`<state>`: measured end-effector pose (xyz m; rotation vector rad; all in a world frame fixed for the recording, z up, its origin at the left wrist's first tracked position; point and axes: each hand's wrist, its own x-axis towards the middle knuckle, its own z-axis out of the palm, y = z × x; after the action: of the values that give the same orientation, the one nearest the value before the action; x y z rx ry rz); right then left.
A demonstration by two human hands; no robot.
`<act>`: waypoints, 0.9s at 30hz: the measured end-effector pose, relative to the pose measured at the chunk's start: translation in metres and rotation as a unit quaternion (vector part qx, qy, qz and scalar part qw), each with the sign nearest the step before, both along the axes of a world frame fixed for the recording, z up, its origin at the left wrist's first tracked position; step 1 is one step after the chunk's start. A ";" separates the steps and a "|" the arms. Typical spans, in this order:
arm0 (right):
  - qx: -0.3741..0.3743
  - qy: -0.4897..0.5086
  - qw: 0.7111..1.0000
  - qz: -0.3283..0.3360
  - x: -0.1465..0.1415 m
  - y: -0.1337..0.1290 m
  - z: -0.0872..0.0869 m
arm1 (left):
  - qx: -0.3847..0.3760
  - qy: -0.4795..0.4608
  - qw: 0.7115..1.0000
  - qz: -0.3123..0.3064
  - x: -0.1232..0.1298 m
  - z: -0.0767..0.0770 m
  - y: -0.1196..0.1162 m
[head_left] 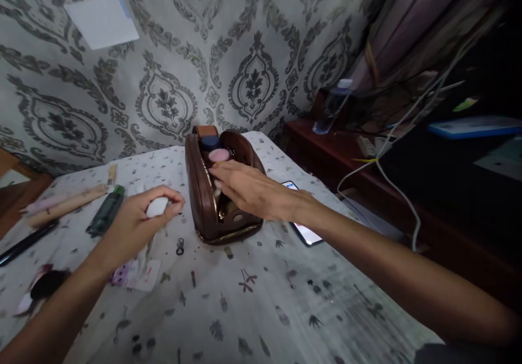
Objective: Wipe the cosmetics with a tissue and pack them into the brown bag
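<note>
A brown zip-up toiletry bag (199,190) stands on the bed, its top unzipped. Inside show a pink rounded item (219,155) and a dark blue item (210,143). My right hand (244,187) reaches over the bag's opening from the right, fingers stretched out and angled down into it. Their tips are partly hidden, and I see nothing held in them. To the left of the bag, my left hand (142,214) is curled around a small white object (157,207), whose kind I cannot make out.
Left of my left hand lie a dark green bottle (105,212), a beige tube-like item (69,205) and a black stick (28,243). A purple-and-clear packet (136,275) lies nearer. Right of the bag are a phone (308,236), a water bottle (331,108) and white cables (402,193).
</note>
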<state>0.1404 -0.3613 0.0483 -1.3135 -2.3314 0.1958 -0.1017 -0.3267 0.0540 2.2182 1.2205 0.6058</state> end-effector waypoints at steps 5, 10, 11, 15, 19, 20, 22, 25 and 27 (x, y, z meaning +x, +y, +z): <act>-0.016 0.035 0.999 0.026 0.006 0.001 0.002 | -0.056 0.004 0.998 0.025 -0.024 -0.020 -0.010; 0.010 0.119 0.993 0.014 0.025 0.006 0.007 | -0.046 -0.008 0.999 -0.006 -0.033 -0.031 -0.012; 0.024 0.125 0.992 -0.004 0.029 0.006 0.010 | -0.035 -0.012 0.999 -0.006 -0.036 -0.034 -0.013; 0.083 0.072 0.991 -0.073 0.041 0.003 0.023 | -0.001 -0.015 1.000 0.019 -0.051 -0.040 -0.014; 0.069 -0.065 0.994 -0.051 0.037 0.000 0.020 | 0.018 -0.023 0.998 0.048 -0.070 -0.046 -0.019; 0.059 -0.094 0.993 -0.046 0.035 0.000 0.016 | 0.013 -0.020 0.998 0.055 -0.075 -0.049 -0.020; 0.047 -0.136 0.989 -0.043 0.031 0.002 0.009 | -0.008 -0.002 0.998 0.063 -0.084 -0.055 -0.023; 0.066 -0.147 0.986 -0.039 0.034 0.008 -0.003 | -0.040 0.014 0.996 0.077 -0.094 -0.061 -0.031; 0.092 -0.121 0.988 -0.030 0.041 0.013 -0.010 | -0.050 -0.012 0.993 0.103 -0.102 -0.061 -0.037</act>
<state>0.1815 -0.3479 0.0388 -1.3759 -2.4341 -0.2037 -0.2034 -0.3638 -0.0071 2.0129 1.4454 0.6355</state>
